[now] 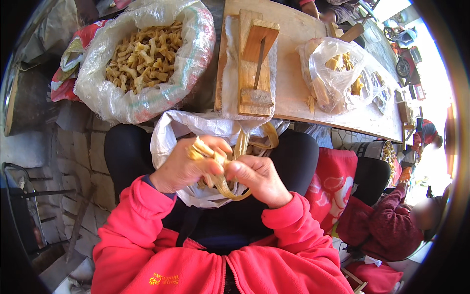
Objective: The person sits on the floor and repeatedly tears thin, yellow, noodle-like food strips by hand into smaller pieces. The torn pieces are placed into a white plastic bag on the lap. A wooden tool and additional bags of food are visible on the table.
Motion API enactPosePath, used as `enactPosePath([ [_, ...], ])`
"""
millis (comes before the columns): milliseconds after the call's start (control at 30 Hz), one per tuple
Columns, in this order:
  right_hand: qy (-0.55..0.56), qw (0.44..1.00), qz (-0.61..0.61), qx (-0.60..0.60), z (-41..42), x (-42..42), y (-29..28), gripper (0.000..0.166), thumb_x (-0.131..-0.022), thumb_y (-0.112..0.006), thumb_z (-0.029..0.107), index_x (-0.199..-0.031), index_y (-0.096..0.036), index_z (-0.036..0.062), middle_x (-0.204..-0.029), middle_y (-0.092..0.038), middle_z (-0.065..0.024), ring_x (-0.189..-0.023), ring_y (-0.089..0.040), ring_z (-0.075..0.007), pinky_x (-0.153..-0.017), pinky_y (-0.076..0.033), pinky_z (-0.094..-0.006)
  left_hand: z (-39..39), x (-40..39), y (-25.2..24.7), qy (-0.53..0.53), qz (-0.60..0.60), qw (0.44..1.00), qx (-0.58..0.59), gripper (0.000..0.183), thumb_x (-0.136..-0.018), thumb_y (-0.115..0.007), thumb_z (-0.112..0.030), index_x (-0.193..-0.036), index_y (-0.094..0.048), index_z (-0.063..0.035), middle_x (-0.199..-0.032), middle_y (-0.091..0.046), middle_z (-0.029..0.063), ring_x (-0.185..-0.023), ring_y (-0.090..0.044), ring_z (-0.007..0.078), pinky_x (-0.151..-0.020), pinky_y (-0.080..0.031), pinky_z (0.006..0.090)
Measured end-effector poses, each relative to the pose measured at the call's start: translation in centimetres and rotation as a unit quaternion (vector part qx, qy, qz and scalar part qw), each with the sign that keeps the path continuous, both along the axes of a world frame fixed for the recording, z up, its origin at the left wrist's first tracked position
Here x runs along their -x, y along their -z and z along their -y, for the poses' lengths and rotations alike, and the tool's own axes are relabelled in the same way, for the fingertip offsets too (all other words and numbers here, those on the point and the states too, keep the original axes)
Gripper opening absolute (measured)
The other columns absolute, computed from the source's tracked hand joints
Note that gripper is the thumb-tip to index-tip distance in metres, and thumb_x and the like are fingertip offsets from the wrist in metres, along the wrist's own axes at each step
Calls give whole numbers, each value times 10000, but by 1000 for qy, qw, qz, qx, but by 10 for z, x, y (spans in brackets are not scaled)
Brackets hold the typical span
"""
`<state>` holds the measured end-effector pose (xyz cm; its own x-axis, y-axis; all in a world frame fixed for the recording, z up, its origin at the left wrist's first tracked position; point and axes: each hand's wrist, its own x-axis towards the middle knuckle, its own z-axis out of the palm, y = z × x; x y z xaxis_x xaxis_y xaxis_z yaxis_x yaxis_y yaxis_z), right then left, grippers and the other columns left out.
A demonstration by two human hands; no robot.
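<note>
Over the lap, my left hand (191, 163) grips a bundle of yellowish, dried plant-like strips (202, 149). My right hand (257, 178) meets it at the bundle and pinches a long, flat strip (233, 194) that loops down between the hands. Below them a white woven sack (165, 136) lies open between the knees, with more strips inside, partly hidden by the hands. Another long strip (271, 134) curves over the sack's right part. Beyond it, a wooden block device with a slanting metal rod (259, 64) stands on a cloth at the table's near edge.
A large woven sack (200, 55) full of short knotted pieces (143, 58) stands at the upper left. On the wooden table (286, 22) lies a clear plastic bag (319, 84) of similar material. Another person's hands show at the table's far side; a person in dark red sits at the right.
</note>
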<state>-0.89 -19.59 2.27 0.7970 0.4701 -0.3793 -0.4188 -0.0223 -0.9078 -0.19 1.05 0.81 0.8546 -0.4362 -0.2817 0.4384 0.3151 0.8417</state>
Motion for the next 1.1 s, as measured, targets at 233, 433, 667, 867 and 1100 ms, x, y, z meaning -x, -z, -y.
enactPosePath([
  [233, 72, 996, -23, 49, 17, 2, -4, 239, -929, -675, 222, -868, -717, -6, -787, -654, -2, -729, -518, -54, -689, -427, -218, 5, 2, -7, -54, -41, 997, 35, 73, -842, -648, -56, -890, -595, -39, -745, -601, 29, -611, -575, 89, -535, -437, 216],
  [433, 222, 895, 336, 194, 21, -55, -26, 172, -849, -754, 126, -868, -630, 9, -701, -624, -17, -659, -519, -53, -577, -442, -229, 25, -51, -27, -114, 204, 957, -173, 160, -915, -614, -164, -1026, -642, -52, -778, -609, 12, -616, -586, 65, -513, -439, 202],
  [667, 228, 784, 350, 459, 11, -134, -7, 284, -802, -751, 306, -866, -639, 53, -762, -672, -163, -719, -662, -326, -682, -503, -404, 48, -120, -16, -200, 298, 870, -339, 203, -944, -616, -154, -1076, -687, -17, -818, -666, 18, -640, -563, 65, -558, -470, 239],
  [867, 242, 827, 460, 213, 13, -88, 2, 137, -820, -732, 146, -802, -612, 82, -709, -650, -123, -640, -639, -303, -563, -497, -372, 31, -56, -26, -143, 176, 948, -223, 289, -984, -547, -205, -1219, -641, -65, -858, -655, -2, -603, -548, 44, -482, -425, 194],
  [1100, -77, 812, 577, 41, -4, -34, -23, 196, -780, -786, 185, -758, -617, 86, -590, -577, -61, -502, -588, -271, -465, -467, -359, 34, 10, -16, -29, 40, 998, -28, 215, -942, -624, -198, -807, -650, -33, -672, -636, 20, -613, -590, 68, -529, -452, 216],
])
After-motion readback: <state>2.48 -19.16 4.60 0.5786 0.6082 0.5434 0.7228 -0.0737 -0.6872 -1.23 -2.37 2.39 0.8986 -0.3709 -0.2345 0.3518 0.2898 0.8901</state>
